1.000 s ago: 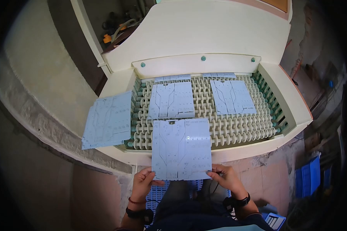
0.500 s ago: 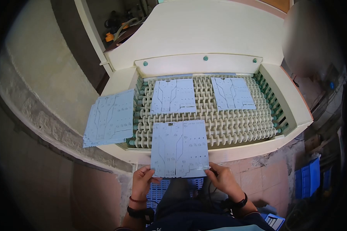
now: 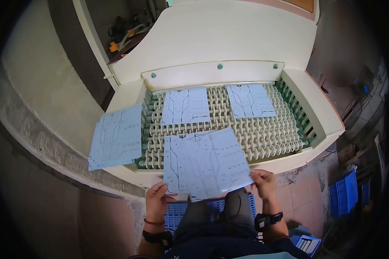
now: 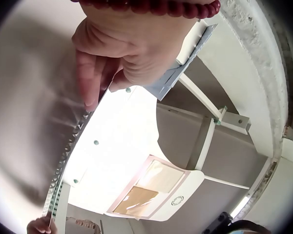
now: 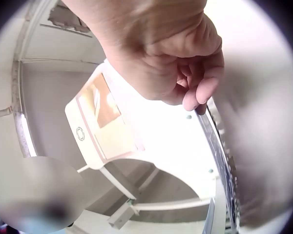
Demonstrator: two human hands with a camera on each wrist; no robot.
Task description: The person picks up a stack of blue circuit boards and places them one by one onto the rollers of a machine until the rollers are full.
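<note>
The largest thing is a white machine [image 3: 229, 39], whose hood rises behind the roller bed [image 3: 274, 140], a field of pale small wheels set in rows. In front of the roller bed, lower down, a blue perforated grid [image 3: 175, 211] shows around the person's legs [image 3: 237, 205]; on the floor to the right of the roller bed is a blue bin [image 3: 343, 194]. At the left edge of the roller bed lies a pile of bluish sheets [image 3: 116, 138], somewhat fanned. At the near rim of the roller bed, seen from the head, two similar sheets are held: an upper sheet [image 3: 218, 162], turned askew, covers most of a lower sheet [image 3: 172, 166]. Two more printed sheets lie flat on the far part of the roller bed, one left of the middle [image 3: 186, 105] and one right [image 3: 251, 101], apart from each other. Nearer than the roller bed, the left hand [image 3: 157, 202] has its grip closed in a pinch on the near left corner of the lower sheet, and the right hand [image 3: 265, 184] has its grip pinched on the right corner of the upper sheet. Each wrist wears a black strap [image 3: 268, 220], the left also a red bracelet [image 3: 154, 222]. The smallest are three green knobs [image 3: 220, 66] behind the roller bed.
</note>
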